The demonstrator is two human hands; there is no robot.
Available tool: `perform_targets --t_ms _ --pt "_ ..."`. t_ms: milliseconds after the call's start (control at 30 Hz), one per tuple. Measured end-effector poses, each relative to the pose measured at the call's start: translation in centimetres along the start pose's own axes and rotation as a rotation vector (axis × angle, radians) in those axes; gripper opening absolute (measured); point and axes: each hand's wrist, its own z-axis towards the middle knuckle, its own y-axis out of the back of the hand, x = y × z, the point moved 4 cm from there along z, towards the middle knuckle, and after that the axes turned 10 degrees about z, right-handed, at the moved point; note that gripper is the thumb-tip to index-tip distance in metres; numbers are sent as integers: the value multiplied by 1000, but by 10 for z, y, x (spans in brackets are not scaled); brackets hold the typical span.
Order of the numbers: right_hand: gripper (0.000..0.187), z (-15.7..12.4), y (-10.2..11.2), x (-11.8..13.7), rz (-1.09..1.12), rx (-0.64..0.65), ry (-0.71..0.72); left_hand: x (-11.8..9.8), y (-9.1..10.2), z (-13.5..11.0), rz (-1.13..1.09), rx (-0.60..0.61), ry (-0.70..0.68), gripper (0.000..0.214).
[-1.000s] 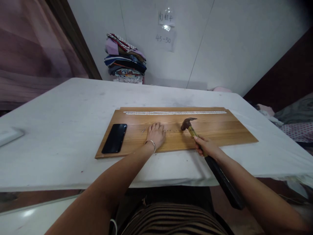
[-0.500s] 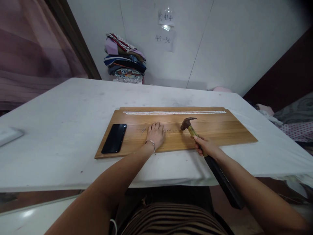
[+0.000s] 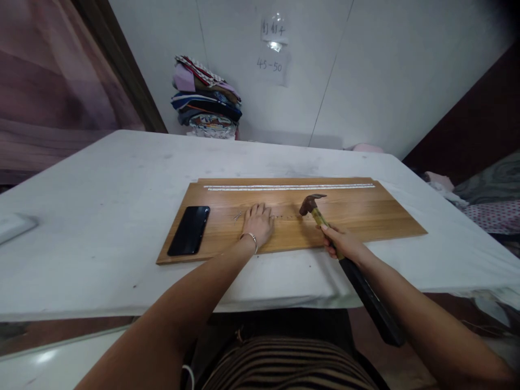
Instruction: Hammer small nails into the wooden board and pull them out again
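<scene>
A long wooden board [image 3: 365, 214] lies on the white table [image 3: 101, 216]. My left hand [image 3: 259, 223], a bracelet at its wrist, rests knuckles-up on the board with its fingers curled under; whether they hold anything is hidden. A row of small nails [image 3: 286, 218] runs in the wood from this hand toward the hammer head. My right hand [image 3: 343, 245] is wrapped round the handle of a claw hammer [image 3: 312, 205], whose rusty head sits low over the right end of the nail row. A few loose nails [image 3: 238, 216] lie just left of my left hand.
A black phone [image 3: 189, 230] lies on the board's left end. A white strip [image 3: 290, 187] runs along the board's far edge. Folded clothes [image 3: 207, 105] are stacked against the wall behind the table. A white object [image 3: 14, 226] sits at the table's left edge.
Nothing has visibly changed apart from a slight shift of the camera; both hands and the hammer stay where they were.
</scene>
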Motion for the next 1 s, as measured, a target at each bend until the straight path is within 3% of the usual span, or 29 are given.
perform_targets --t_ms 367,1000 --pt "42 0 0 -1 -3 -15 -23 0 -4 0 7 -14 -7 43" --pt "52 2 3 -4 22 -7 0 0 -4 0 9 -20 -6 41"
